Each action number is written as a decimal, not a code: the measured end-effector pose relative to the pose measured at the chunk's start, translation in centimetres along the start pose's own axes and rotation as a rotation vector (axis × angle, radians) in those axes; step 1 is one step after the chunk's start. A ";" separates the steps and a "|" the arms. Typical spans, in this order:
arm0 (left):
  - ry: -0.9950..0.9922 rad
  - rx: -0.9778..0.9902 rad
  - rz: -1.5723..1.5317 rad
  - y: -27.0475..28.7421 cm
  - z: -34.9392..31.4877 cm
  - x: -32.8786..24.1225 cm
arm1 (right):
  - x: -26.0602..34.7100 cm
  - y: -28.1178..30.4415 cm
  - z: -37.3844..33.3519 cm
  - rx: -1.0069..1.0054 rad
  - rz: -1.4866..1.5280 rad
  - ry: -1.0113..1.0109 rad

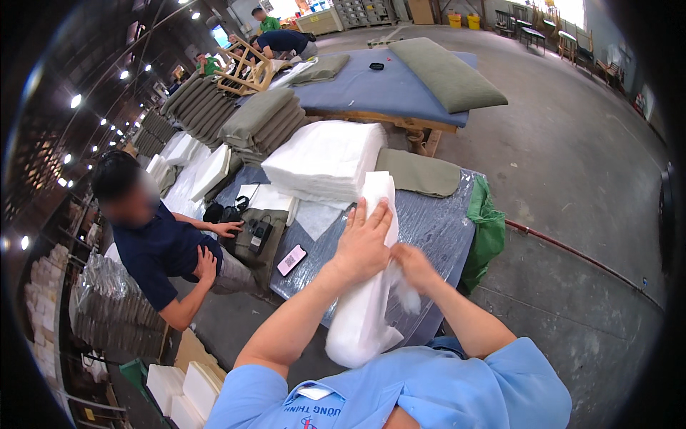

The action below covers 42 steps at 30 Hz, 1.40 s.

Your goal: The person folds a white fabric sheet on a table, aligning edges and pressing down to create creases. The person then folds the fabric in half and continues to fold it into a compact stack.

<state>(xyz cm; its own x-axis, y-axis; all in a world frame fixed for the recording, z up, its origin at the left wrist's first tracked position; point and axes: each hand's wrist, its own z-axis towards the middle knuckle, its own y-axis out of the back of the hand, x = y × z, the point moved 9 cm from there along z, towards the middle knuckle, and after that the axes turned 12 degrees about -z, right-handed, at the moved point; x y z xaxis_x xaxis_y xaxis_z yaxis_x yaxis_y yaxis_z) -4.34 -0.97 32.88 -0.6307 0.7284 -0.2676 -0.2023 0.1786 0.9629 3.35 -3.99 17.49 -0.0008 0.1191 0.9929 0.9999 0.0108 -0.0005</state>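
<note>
A long piece of white padding wrapped in fluffy wadding (361,307) lies in front of me, from the table's near edge toward the white stack. My left hand (364,243) rests flat on top of it, fingers stretched forward along the padding. At its right side, my right hand (416,269) has its fingers curled in on the wadding's edge. A loose tuft of wadding hangs below that hand, slightly smeared by motion. The padding's near end bulges over the table edge close to my shirt. The table (432,218) has a plastic-covered top.
Beyond my hands stands a tall stack of white wadding sheets (325,157), beside a flat grey-green cushion (420,172). A phone (291,260) lies left. A green bag (482,236) hangs at the right corner. A co-worker (164,247) stands left; a blue-topped table (364,89) is farther off.
</note>
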 end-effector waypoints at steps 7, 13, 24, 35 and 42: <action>-0.021 0.030 0.049 -0.6 1.7 -3.3 | 10.3 9.4 8.2 -0.449 -0.246 0.100; 0.049 0.005 -0.012 -0.4 1.4 -2.3 | 11.5 7.7 9.1 -0.452 -0.501 0.110; 0.079 -0.333 -0.309 1.1 -0.1 -0.1 | 7.3 5.2 7.4 -0.599 -0.166 0.009; 0.080 -0.061 -0.045 0.1 1.9 -1.0 | 6.0 9.9 8.0 -0.722 -0.288 0.183; 0.074 -0.094 -0.045 -0.3 1.3 -1.5 | 11.3 8.3 8.8 -0.559 -0.473 0.177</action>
<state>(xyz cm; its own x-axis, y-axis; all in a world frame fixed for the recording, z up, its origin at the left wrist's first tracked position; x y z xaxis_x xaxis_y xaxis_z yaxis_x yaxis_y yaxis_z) -2.35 -1.23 33.06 -0.6721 0.6699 -0.3153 -0.2983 0.1448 0.9434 11.55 6.16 27.62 -0.4768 0.0645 0.8766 0.7502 -0.4898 0.4441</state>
